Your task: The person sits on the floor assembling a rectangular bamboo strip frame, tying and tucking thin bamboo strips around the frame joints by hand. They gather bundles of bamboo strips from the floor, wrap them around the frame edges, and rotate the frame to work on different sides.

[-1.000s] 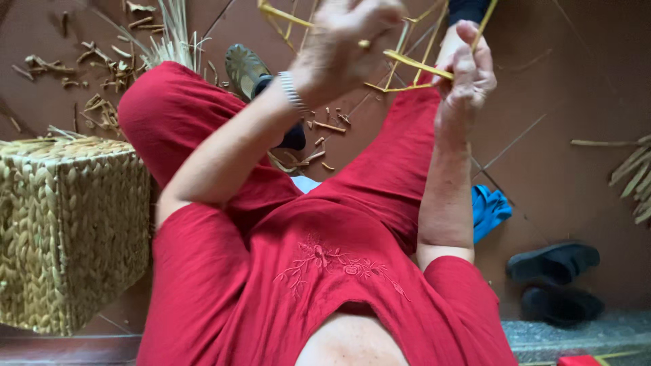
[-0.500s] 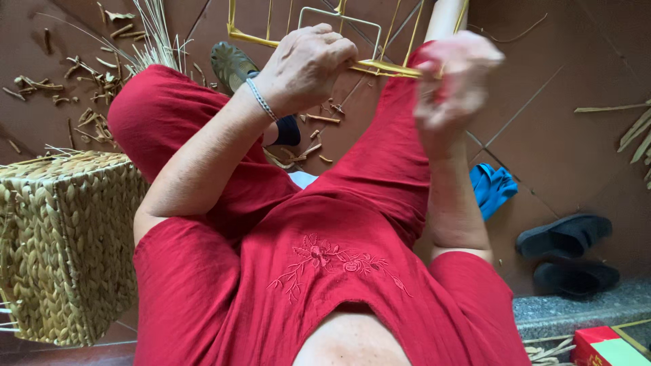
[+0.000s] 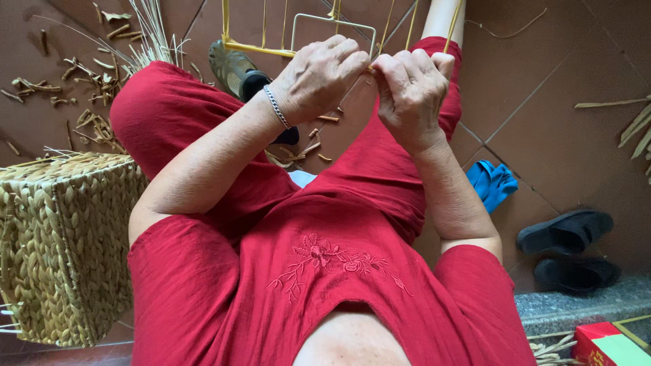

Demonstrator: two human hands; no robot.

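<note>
Head view: beside a woven basket [image 3: 64, 237] on the tiled floor, a seated person's left hand [image 3: 319, 78] and right hand [image 3: 410, 95] both pinch shut on a yellow straw strand [image 3: 369, 69] at a wire frame [image 3: 332, 30] above the knees. A slipping pinch could slacken the weave.

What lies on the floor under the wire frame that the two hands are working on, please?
Under the wire frame, short straw scraps and a shoe lie on the tiled floor. The left hand, right hand and red trouser legs cover the rest.
</note>
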